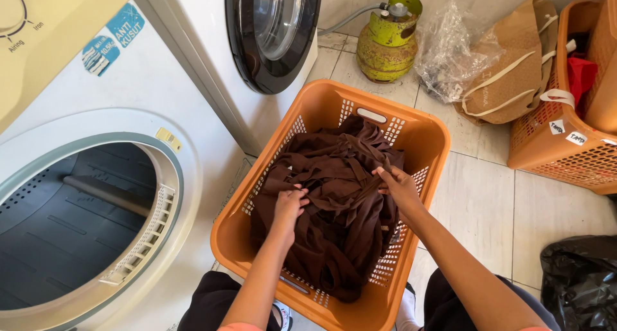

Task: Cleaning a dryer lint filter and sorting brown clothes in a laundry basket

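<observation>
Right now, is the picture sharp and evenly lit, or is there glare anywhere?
Head view: sharp overall; bright daylight; glare on the glass door of the white front-loading machine and the crinkled clear plastic bag; the dark brown cloth loses fold detail.

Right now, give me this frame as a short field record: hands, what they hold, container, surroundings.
left hand: closed on the dark brown cloth
right hand: pinching a strip of the same cloth
container: orange laundry basket, on the tiled floor, cloth piled inside
left of basket: open dryer drum, nothing visible inside
behind: second machine with round door, green gas cylinder
right: second orange basket, brown bag, black plastic bag
</observation>
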